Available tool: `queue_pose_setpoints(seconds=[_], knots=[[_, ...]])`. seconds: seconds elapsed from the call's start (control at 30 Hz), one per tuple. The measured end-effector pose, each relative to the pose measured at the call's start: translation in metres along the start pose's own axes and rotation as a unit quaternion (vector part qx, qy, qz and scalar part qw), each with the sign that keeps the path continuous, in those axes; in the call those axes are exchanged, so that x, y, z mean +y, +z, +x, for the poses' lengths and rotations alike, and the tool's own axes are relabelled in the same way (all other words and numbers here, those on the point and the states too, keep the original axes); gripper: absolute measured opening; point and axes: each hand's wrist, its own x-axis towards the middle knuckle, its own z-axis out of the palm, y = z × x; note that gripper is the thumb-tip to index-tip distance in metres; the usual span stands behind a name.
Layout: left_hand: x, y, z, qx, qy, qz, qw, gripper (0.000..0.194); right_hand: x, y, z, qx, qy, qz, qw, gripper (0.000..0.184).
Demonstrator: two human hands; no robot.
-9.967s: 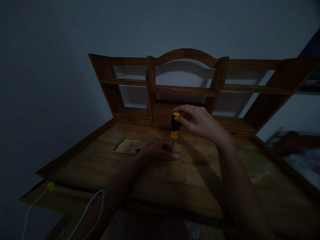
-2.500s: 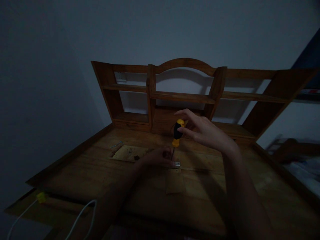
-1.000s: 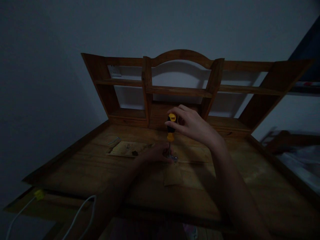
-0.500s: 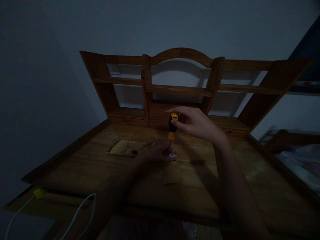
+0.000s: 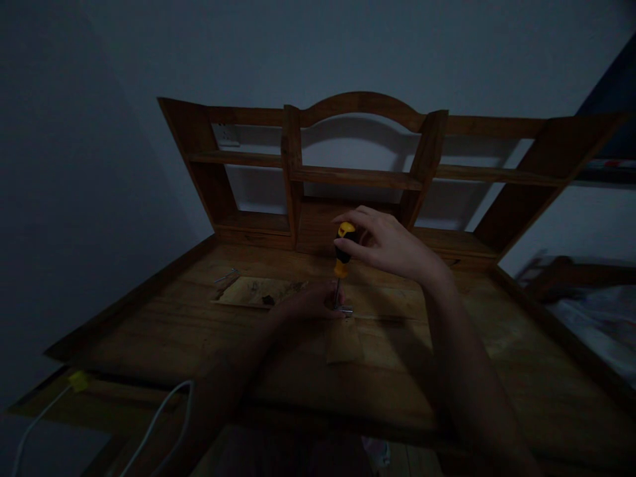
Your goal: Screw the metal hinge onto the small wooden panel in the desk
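My right hand (image 5: 380,238) is closed around the yellow and black handle of a screwdriver (image 5: 342,255), which stands nearly upright. Its thin shaft runs down to a small metal piece (image 5: 346,310) on the desk. Low beside the tip, my left hand (image 5: 318,300) pinches that metal piece at its left end; the fingertips are partly hidden. Whether a screw sits under the tip is too dark and small to tell. A paler flat patch (image 5: 344,343) lies on the wood just in front of the metal piece.
A wooden desk (image 5: 189,331) with a shelf unit (image 5: 355,177) at its back stands against a wall. A pale recessed strip (image 5: 248,291) and a thin metal tool (image 5: 226,275) are on the left. A white cable (image 5: 161,407) hangs over the front left edge.
The screwdriver handle has turned a little in my right hand, and the fingers have shifted around it. The metal piece looks slightly rotated. My left hand stays in place.
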Motion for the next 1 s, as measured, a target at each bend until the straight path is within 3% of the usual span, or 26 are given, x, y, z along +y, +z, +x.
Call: queue_pose_setpoints(seconds=[0.2, 0.4, 0.57, 0.77, 0.9, 1.0], knots=[[0.007, -0.001, -0.001, -0.005, -0.019, -0.042, 0.999, 0.037, -0.005, -0.005, -0.001, -0.025, 0.018, 0.027, 0.999, 0.04], [0.011, -0.006, -0.004, -0.018, -0.057, -0.13, 0.99, 0.044, -0.005, -0.004, 0.001, 0.001, 0.001, -0.01, 1.0, 0.021], [0.007, -0.016, -0.003, -0.033, -0.052, -0.144, 0.988, 0.043, -0.003, -0.003, -0.001, 0.01, 0.017, -0.055, 0.998, 0.031], [0.005, -0.018, -0.001, -0.055, -0.06, -0.201, 0.976, 0.044, -0.004, -0.006, -0.003, -0.016, 0.023, 0.024, 0.999, 0.043], [0.007, -0.018, -0.002, -0.059, -0.038, -0.199, 0.977, 0.037, -0.005, -0.004, -0.001, -0.007, 0.011, 0.029, 0.999, 0.035], [0.007, -0.018, -0.002, -0.057, -0.037, -0.187, 0.98, 0.036, -0.006, -0.001, 0.001, 0.017, 0.0, -0.024, 1.0, 0.025]])
